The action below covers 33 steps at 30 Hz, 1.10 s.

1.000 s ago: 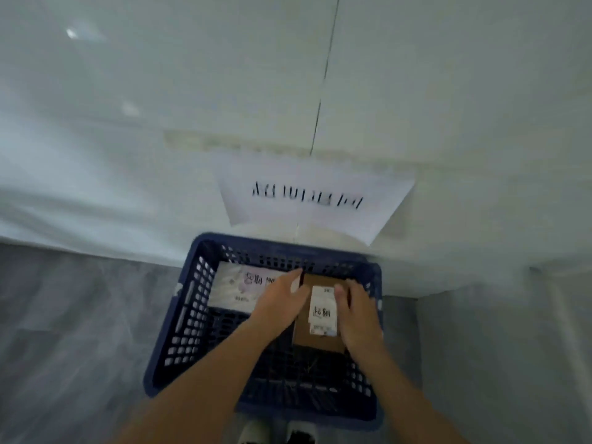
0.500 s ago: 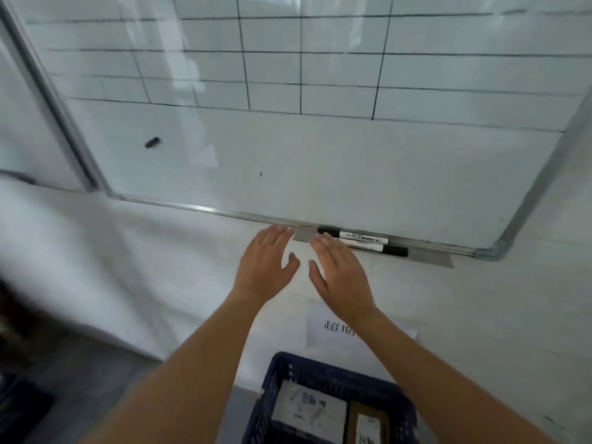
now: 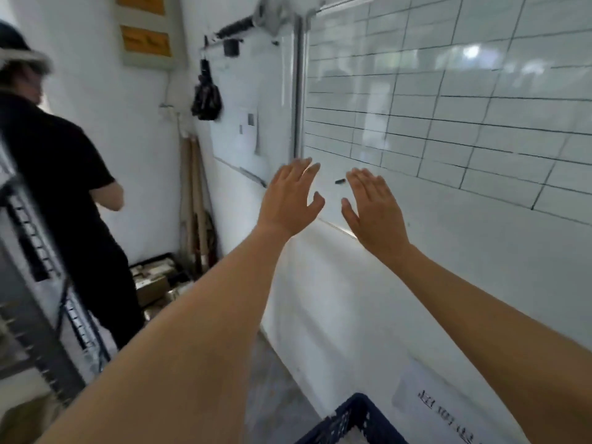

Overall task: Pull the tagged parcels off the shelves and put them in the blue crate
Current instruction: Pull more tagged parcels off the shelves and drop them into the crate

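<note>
Glossy gridded whiteboard [image 3: 448,123], flat empty hands [image 3: 288,197]

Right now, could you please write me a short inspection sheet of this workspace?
Surface: grey floor, partly in view.
Job's things: blue crate, only its corner shows at the bottom edge; no parcel clearly seen.
Clutter: boxes piled in the corner; poles leaning there.
Grippers: left hand and right hand raised, fingers straight, holding nothing.
Cables: nothing seen.
Surroundings: gridded whiteboard on the wall; metal shelving at left; a person in black beside it.
</note>
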{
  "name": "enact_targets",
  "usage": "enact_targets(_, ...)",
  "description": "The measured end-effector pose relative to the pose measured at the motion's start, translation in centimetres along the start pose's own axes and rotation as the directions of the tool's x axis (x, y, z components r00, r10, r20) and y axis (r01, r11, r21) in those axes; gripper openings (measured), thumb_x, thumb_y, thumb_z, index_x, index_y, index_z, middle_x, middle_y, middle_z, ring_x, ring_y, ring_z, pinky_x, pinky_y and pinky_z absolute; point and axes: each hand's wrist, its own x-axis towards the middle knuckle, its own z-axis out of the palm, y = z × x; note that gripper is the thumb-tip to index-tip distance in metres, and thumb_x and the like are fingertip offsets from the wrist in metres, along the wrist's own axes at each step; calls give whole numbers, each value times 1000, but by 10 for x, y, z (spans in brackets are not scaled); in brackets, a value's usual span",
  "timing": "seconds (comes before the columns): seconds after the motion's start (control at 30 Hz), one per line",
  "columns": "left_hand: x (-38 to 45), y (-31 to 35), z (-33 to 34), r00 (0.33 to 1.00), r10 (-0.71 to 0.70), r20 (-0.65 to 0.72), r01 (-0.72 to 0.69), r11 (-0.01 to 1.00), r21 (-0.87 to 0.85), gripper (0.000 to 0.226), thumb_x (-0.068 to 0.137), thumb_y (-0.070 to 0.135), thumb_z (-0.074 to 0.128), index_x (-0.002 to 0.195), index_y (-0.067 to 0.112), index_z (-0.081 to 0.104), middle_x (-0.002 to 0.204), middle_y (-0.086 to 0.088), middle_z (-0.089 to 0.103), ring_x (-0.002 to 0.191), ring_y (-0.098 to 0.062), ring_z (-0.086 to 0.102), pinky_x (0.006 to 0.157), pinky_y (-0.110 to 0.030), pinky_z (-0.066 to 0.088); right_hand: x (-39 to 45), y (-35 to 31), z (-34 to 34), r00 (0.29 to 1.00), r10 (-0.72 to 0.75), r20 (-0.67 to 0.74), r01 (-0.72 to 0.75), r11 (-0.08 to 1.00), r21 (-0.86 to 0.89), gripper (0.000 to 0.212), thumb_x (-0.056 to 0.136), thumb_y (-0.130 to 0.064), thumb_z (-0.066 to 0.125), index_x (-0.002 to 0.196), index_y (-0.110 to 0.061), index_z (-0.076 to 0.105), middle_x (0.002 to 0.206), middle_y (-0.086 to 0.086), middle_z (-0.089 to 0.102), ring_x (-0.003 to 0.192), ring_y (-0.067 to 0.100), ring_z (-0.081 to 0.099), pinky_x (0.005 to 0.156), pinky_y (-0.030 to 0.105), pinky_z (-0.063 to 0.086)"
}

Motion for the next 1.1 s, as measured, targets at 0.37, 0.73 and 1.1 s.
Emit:
enact_targets(0.37, -153, -144, -227, 926, -346, -151, 372, 770, 519, 59, 94, 32, 44, 148, 13, 31, 156, -7, 30, 147, -24, 19, 122, -42, 12, 72, -275, -4, 959, -282, -30, 272, 883, 382, 66, 99, -40, 26, 151, 1, 28, 157, 18, 29, 148, 29, 23, 122, 44, 12)
enact_targets(0.73, -387, -234, -523, 732, -552, -400, 586, 211, 782, 60, 96, 38, 40, 150, 13, 28, 158, -7, 26, 148, -26, 16, 121, -44, 12, 72, -659, -77, 817, -542, -198, 530, 570, 627, 67, 104, -41, 31, 155, -1, 14, 162, 15, 14, 151, 27, 10, 123, 45, 8)
enact_targets(1.1, -566, -274, -674, 509, -587, -629, 662, -199, 722, 65, 97, 42, 28, 153, 14, 15, 161, -8, 17, 149, -25, 11, 121, -43, 6, 20, -922, -138, 673, -669, -314, 625, 288, 726, 68, 103, -46, 28, 156, -9, 7, 165, 9, 4, 152, 23, 0, 124, 42, 1)
